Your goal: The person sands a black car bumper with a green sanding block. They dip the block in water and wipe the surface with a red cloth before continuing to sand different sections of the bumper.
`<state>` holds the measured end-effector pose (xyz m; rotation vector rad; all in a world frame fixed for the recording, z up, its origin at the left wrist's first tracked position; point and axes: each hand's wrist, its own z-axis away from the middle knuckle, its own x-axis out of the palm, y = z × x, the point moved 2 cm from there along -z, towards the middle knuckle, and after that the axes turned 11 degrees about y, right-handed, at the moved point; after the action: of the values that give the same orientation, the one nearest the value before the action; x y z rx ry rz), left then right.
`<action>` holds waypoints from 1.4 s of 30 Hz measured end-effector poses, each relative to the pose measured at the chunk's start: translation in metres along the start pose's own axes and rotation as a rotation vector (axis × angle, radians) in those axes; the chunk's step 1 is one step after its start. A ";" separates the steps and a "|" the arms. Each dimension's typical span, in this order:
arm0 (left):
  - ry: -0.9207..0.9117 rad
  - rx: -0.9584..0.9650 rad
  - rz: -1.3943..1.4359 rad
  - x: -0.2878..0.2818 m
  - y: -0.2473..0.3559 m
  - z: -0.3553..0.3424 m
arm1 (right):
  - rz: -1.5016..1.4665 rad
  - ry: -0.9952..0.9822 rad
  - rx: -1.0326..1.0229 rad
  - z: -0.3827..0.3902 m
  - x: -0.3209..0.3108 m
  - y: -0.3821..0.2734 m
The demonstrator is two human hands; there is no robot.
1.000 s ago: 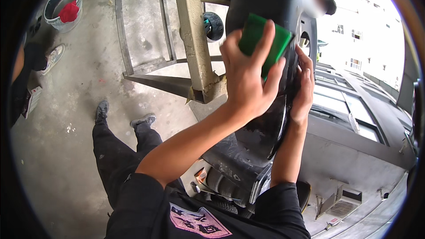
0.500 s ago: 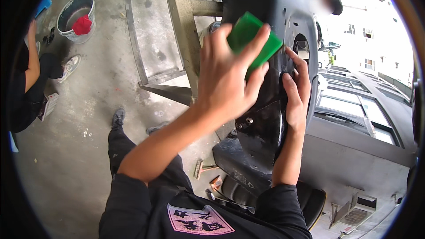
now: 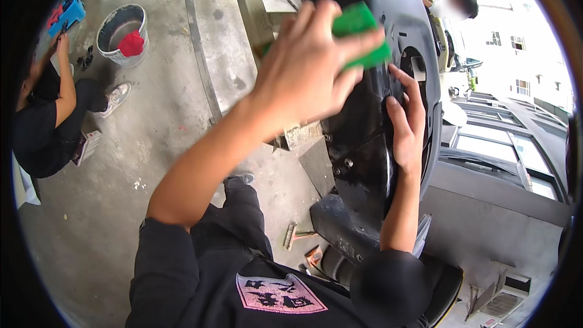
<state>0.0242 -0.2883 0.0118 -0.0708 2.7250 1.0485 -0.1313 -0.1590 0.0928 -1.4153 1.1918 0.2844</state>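
Note:
My left hand (image 3: pixel 303 64) is closed around a rectangular green block (image 3: pixel 368 24), blurred by motion. It holds the block over a glossy black car bumper (image 3: pixel 358 112); whether the block touches the surface is hidden by my fingers. Along the bumper's right edge sits my right hand (image 3: pixel 408 124), thumb and curved fingers gripping it just below an oval opening. Screws (image 3: pixel 348 163) show lower down on the bumper.
A metal frame (image 3: pixel 249 15) stands behind my left hand. Farther left are a bucket (image 3: pixel 124 15) with a red cloth (image 3: pixel 130 43), a blue crate (image 3: pixel 74 11) and a crouching person (image 3: pixel 57 109). A brush (image 3: pixel 291 235) lies by a black part (image 3: pixel 340 222).
My left hand and the green block have moved up, and the block has turned. My right hand stays on the bumper's edge. The view has shifted slightly, showing more of the crouching person.

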 end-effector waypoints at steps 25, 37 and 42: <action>-0.165 0.251 -0.121 0.002 0.005 -0.036 | -0.016 0.004 0.017 0.001 0.000 0.004; -0.110 0.202 -0.128 0.001 -0.004 -0.050 | 0.029 0.058 -0.091 -0.004 0.006 -0.004; -0.196 0.121 -0.154 0.003 0.010 -0.036 | 0.006 0.050 0.000 -0.002 0.003 0.006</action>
<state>0.0134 -0.3049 0.0440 -0.1472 2.5534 0.8030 -0.1355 -0.1608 0.0879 -1.4259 1.2375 0.2543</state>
